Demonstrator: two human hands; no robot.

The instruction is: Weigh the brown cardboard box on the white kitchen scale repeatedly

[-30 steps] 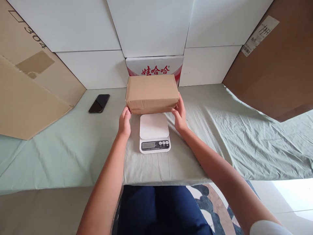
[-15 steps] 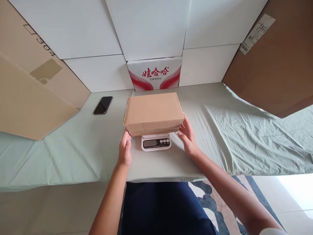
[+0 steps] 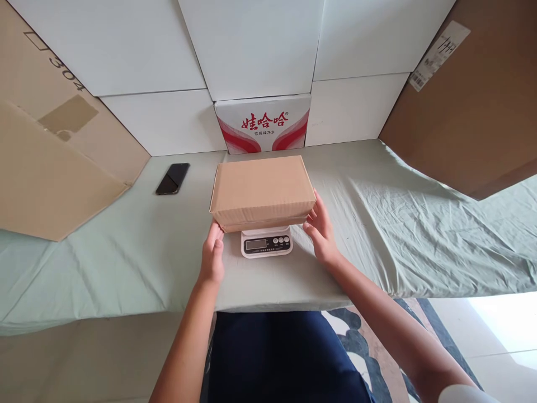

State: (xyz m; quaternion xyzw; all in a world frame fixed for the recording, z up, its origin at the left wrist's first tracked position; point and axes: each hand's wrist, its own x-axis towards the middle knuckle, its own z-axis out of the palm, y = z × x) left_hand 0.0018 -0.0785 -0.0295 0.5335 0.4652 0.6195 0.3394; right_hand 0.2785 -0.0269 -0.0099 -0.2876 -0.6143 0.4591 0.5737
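Observation:
A closed brown cardboard box (image 3: 262, 184) sits over a white digital scale (image 3: 267, 253), hiding the scale's platform. The scale's display and several buttons show in front of the box; I make out no digits. My left hand (image 3: 212, 254) is at the box's lower front left corner, its fingers going under the edge and out of sight. At the lower right corner my right hand (image 3: 321, 232) holds the side, fingers partly behind the box and thumb near the front edge. Whether the box rests fully on the scale I cannot tell.
A black smartphone (image 3: 173, 179) lies on the pale green cloth (image 3: 369, 224) to the left. Behind stand white panels (image 3: 255, 45) and a white and red carton (image 3: 263, 124). Large cardboard sheets (image 3: 62, 145) flank the left, and a brown one (image 3: 474, 112) the right.
The box and both hands keep the same places relative to the scale. The whole view has shifted slightly, with everything a little further left and up.

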